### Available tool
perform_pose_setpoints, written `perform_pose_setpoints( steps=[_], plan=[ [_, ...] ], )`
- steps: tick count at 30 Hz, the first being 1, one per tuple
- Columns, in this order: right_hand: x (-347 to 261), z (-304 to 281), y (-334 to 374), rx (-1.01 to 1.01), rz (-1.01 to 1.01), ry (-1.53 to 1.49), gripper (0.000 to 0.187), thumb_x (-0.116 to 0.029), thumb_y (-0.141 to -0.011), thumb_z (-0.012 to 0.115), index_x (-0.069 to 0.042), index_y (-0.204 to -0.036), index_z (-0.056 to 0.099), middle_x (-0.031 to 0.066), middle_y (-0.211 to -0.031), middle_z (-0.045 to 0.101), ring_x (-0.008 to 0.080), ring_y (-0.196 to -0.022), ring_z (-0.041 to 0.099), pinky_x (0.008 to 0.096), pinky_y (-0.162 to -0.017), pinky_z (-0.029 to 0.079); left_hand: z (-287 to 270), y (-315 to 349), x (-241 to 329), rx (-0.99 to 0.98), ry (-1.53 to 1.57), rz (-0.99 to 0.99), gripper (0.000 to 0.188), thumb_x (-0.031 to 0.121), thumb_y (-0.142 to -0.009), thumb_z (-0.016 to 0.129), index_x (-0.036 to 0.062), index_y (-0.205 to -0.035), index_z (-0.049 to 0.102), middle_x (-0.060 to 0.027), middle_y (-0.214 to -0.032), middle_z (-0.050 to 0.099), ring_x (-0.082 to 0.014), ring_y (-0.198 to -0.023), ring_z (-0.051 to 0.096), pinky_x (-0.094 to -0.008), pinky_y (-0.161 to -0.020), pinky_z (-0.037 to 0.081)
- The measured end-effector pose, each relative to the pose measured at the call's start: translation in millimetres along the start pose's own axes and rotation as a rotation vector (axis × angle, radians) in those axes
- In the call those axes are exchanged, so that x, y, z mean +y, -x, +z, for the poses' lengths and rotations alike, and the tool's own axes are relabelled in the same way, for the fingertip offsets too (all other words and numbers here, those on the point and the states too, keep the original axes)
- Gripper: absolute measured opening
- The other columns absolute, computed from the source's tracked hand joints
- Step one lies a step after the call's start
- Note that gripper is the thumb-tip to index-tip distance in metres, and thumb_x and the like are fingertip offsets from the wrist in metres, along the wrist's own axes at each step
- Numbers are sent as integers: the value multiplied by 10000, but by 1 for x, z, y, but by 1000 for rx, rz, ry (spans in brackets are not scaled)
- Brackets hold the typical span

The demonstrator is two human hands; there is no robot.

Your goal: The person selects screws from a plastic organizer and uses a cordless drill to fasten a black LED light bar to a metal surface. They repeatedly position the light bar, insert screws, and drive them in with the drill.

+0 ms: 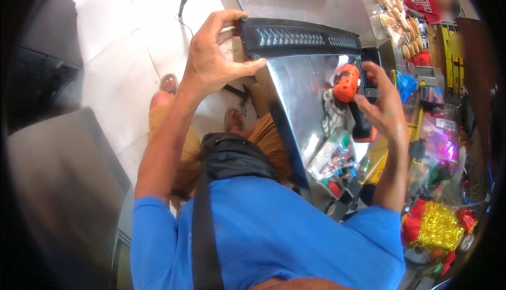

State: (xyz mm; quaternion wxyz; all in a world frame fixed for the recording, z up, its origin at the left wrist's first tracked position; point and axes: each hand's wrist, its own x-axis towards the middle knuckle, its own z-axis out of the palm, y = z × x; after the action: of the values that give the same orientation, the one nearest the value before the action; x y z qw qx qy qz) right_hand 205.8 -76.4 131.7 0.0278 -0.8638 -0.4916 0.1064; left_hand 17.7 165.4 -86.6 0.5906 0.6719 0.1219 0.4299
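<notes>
My left hand (213, 52) grips the left end of a long black vented panel (300, 38), its fingers at the top corner and its thumb along the lower corner. The panel has slanted slots along its face and is raised above the metal table. My right hand (386, 97) is near the panel's right end, with thumb and fingers apart in a curve. An orange and black cordless drill (346, 83) lies on the table just left of it. Whether those fingertips touch the drill or the dark part behind it, I cannot tell.
The shiny metal table (295, 81) carries a clear bag of small parts (332, 155) and several tools. Bread rolls (392, 13) lie at the far right, near another person in a red shirt (423, 0). Grey cabinets (68, 168) stand left.
</notes>
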Motion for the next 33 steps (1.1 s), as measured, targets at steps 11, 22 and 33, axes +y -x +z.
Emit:
perform_pose_setpoints(
  steps=[11, 22, 33],
  plan=[
    [63, 63, 26, 123, 224, -256, 913, -66, -742, 669, -81, -1581, 308, 266, -1231, 677, 330, -1028, 724, 429, -943, 556, -1, -4, 6, -48, 69, -18, 805, 171, -675, 946, -36, -1334, 533, -161, -1255, 586, -281, -1242, 602, -450, -1116, 494],
    [-5, -45, 64, 155, 99, -607, 568, 41, -824, 794, -26, -1355, 603, 84, -1190, 698, 170, -1050, 673, 335, -928, 548, -2, -4, 12, -53, -27, -34, 794, 191, -698, 944, -28, -1341, 533, -167, -1282, 587, -302, -1244, 618, -463, -1119, 516],
    [-113, -60, 16, -105, -77, -605, 511, 6, -872, 793, 3, -1339, 587, 97, -1190, 716, 187, -1085, 677, 363, -981, 536, 0, -4, 7, -37, -8, -13, 845, 284, -676, 981, -17, -1336, 546, -148, -1270, 583, -305, -1247, 618, -464, -1104, 536]
  ],
)
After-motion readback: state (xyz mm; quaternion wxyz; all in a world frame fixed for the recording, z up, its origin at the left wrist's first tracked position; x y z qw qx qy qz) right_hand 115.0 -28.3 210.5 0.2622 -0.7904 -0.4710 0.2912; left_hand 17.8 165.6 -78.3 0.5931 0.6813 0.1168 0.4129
